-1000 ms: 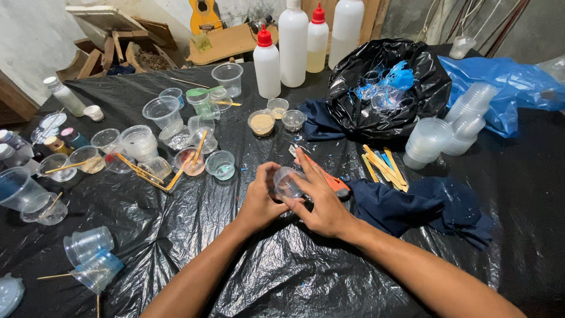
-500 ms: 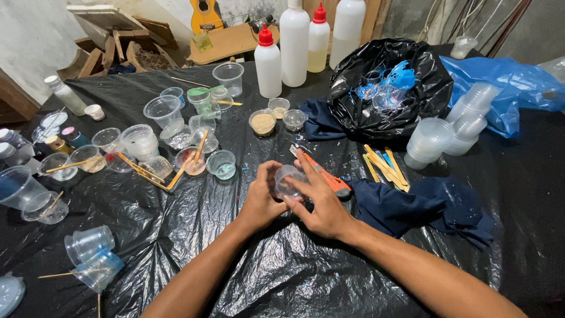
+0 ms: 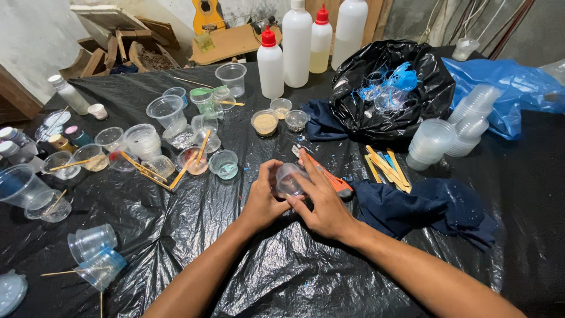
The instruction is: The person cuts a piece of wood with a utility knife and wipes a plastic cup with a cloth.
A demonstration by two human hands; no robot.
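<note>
Both hands meet at table centre on one small clear plastic cup. The cup is thin-walled, round and see-through, lying tilted on its side between the palms.

Left hand is curled around the cup's left side, thumb up by the rim, fingers partly closed on it. Right hand wraps the right side, index finger stretched over the top of the cup, other fingers loosely bent beneath. Grip is shared; both hands touch the cup.

The surface is crinkled, glossy black plastic sheeting. An orange utility knife lies just behind the right hand, partly hidden by its fingers. A dark blue cloth, soft and rumpled, sits just right of the right hand. Flat wooden sticks lie in a loose fan beyond that cloth. Stacked clear cups stand further right, near a blue plastic bag.

A black bin bag holding crumpled clear cups sits beyond the hands, to the right. White squeeze bottles, two red-capped, stand straight ahead. Left of the left hand are many clear cups, some with wooden stir sticks and coloured residue. A small cup with a bluish tint is the nearest one to the left hand.
</note>
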